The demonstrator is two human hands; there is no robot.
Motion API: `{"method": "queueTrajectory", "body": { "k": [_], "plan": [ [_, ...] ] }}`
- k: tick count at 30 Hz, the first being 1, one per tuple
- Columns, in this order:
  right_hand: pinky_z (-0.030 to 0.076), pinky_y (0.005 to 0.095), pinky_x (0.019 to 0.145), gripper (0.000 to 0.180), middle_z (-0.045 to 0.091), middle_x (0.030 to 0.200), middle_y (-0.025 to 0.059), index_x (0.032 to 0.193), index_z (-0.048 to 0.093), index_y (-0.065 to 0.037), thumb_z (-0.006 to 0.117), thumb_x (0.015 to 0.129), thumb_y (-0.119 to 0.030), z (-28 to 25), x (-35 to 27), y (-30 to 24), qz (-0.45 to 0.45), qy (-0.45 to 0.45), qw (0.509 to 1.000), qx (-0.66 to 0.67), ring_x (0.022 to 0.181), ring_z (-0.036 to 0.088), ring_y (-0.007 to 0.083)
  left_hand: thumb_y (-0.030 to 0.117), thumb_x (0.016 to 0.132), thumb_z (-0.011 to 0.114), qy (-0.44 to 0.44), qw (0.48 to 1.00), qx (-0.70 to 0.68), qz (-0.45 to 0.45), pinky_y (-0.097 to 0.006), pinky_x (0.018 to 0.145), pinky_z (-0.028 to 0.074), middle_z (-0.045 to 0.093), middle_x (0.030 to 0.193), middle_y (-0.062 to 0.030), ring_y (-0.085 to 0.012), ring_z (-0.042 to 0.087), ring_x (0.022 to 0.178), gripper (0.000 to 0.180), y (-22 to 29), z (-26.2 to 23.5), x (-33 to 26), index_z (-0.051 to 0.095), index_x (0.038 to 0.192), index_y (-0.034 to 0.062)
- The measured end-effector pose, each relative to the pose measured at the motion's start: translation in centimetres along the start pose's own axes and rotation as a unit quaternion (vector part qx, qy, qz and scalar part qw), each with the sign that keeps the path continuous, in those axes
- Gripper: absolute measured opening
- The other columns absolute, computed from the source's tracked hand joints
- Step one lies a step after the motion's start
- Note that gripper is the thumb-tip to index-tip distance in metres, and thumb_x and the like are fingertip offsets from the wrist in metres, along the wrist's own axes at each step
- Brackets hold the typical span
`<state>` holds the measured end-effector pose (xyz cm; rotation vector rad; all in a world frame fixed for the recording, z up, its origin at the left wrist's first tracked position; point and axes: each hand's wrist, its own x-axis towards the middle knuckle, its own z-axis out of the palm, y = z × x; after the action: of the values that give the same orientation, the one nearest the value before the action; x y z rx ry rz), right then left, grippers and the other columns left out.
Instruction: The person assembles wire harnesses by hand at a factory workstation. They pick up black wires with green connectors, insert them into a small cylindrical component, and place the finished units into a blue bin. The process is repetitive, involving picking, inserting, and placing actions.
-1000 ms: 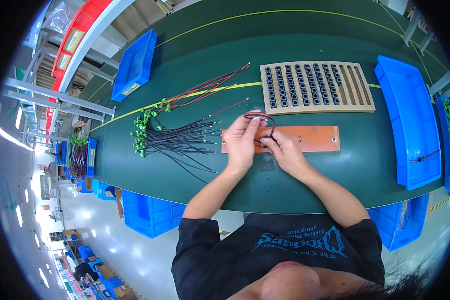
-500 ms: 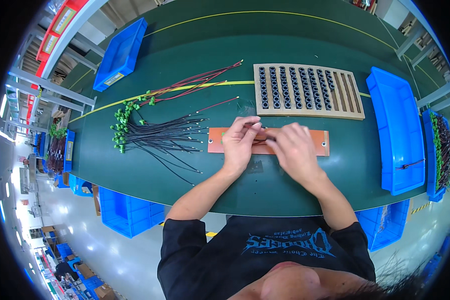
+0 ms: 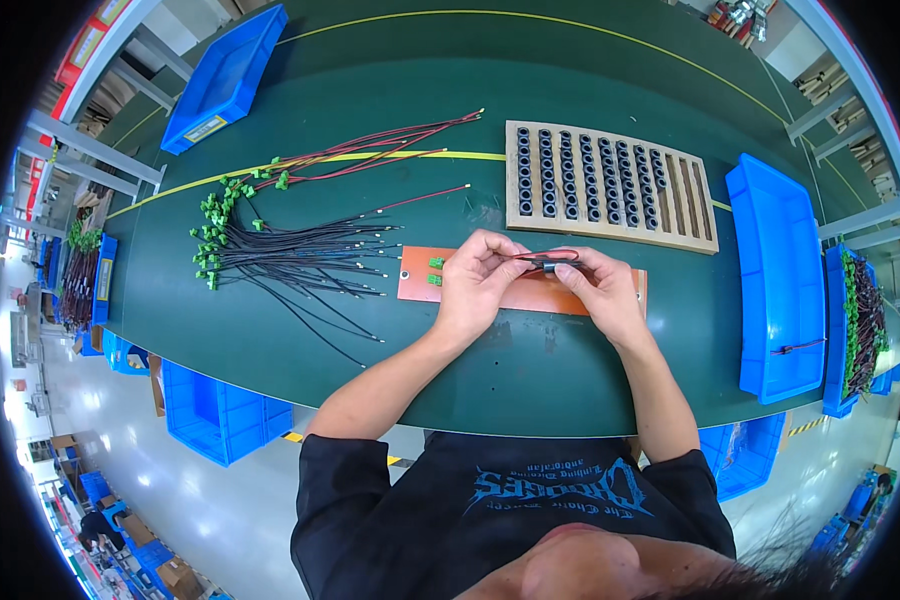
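Note:
Above an orange jig board (image 3: pixel 542 298), both my hands meet around red and black wires (image 3: pixel 530 256). My left hand (image 3: pixel 473 285) pinches the wires, fingers closed. Between thumb and fingers, my right hand (image 3: pixel 608 292) grips a dark cylindrical core (image 3: pixel 550 267) with the wires beside it; whether they pass through it I cannot tell. Two green connectors (image 3: pixel 435 272) sit at the board's left end. To the left lies a fan of black wires (image 3: pixel 315 258) with green connectors (image 3: pixel 210 240); red wires (image 3: pixel 380 145) lie beyond.
A wooden rack (image 3: pixel 712 205) behind my right hand holds rows of black cores (image 3: pixel 568 175); its rightmost slots are bare. A blue tray (image 3: pixel 782 270) at the right contains a cable (image 3: pixel 798 348). Another blue tray (image 3: pixel 220 85) stands far left. A blue bin (image 3: pixel 836 385) holds bundled cables.
The wires have been lifted off the board into view between my hands. The right hand was blurred and now grips the core. The green connectors on the board have come into clearer view.

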<state>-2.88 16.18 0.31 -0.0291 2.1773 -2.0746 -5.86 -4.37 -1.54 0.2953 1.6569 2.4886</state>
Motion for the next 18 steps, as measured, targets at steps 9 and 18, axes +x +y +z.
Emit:
{"method": "queueTrajectory", "body": {
  "k": [9, 18],
  "plan": [
    [0.056, 0.0295, 0.089, 0.011, 0.073, 0.104, 0.0101, 0.102, 0.06, -0.001, 0.069, 0.1, -0.007, 0.2, -0.2, 0.7, -0.032, 0.053, 0.998, 0.018, 0.102, 0.069, 0.0131, -0.018, 0.089, 0.064, -0.053, 0.993, 0.101, 0.024, -0.036, 0.097, 0.059, 0.07, 0.111, -0.016, -0.0223, 0.07, 0.105, 0.015, 0.3, 0.0, -0.9, 0.063, 0.092, -0.0025],
    [0.056, 0.0285, 0.083, 0.013, 0.071, 0.097, 0.0081, 0.095, 0.057, -0.001, 0.07, 0.099, -0.002, 0.2, -0.5, 1.9, -0.088, 0.039, 0.995, 0.035, 0.092, 0.068, 0.011, -0.014, 0.085, 0.07, -0.085, 0.966, 0.229, 0.088, -0.034, 0.087, 0.061, 0.07, 0.107, -0.0142, -0.0226, 0.071, 0.096, 0.014, 0.5, 0.4, -0.4, 0.066, 0.091, -0.0028]
  ]
}}
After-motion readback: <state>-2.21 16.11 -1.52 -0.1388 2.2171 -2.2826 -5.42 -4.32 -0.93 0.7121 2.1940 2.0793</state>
